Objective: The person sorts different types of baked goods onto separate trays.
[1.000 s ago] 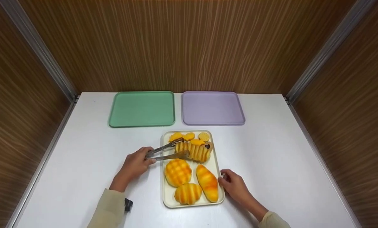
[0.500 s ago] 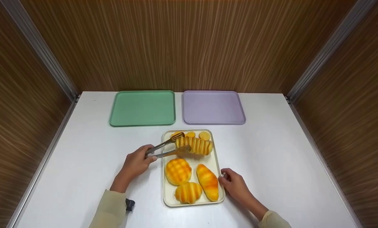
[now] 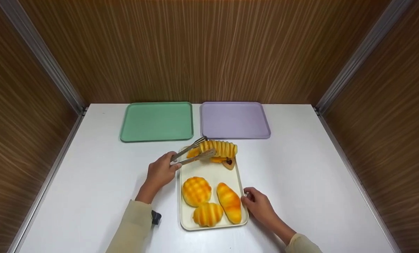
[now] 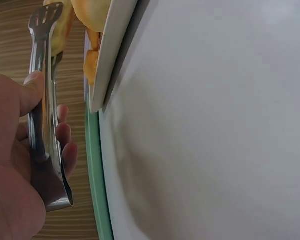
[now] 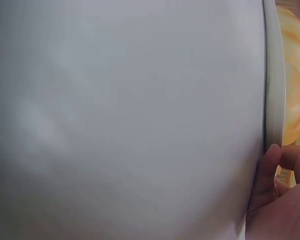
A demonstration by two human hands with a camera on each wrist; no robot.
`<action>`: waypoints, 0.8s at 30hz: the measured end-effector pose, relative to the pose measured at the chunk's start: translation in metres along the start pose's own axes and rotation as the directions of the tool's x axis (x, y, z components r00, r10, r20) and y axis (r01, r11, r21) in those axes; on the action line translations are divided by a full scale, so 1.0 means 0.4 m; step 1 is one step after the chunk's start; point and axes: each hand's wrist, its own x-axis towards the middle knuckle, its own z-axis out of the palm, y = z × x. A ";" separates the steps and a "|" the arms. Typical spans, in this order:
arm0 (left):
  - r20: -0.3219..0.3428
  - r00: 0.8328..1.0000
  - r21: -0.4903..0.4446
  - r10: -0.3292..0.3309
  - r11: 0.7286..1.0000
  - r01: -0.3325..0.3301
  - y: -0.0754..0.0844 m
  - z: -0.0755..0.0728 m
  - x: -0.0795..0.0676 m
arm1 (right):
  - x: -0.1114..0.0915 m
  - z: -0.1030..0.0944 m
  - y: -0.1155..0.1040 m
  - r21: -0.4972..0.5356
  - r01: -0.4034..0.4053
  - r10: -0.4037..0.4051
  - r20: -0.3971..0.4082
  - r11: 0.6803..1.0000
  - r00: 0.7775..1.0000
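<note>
In the head view my left hand grips metal tongs, whose ends hold a long striped bread roll. The roll hangs above the far end of a cream tray, partly hiding small yellow-orange pieces and a heart-shaped cookie. My right hand pinches the tray's right rim between thumb and fingers, as the right wrist view shows. Near it lies a long pointed bread. A round crosshatched bun and a short striped roll lie to its left.
A green tray and a purple tray lie side by side behind the cream tray on the white table. Wood-patterned panels enclose the back and both sides.
My left hand has moved away from me and slightly right, lifting the striped bread roll in the tongs. The heart-shaped cookie and tray floor now show beneath. My right hand stays put.
</note>
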 end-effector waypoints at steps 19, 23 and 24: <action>0.005 1.000 -0.011 0.008 1.000 -0.008 0.056 0.005 0.112 | 0.013 -0.008 0.012 0.234 -0.113 0.097 0.082 0.966 0.992; -0.005 1.000 -0.012 0.018 1.000 -0.018 0.065 0.003 0.131 | 0.015 -0.009 0.015 0.255 -0.150 0.125 0.113 0.955 0.986; -0.007 1.000 -0.012 0.020 1.000 -0.020 0.066 0.003 0.136 | 0.015 -0.008 0.016 0.259 -0.157 0.129 0.121 0.953 0.984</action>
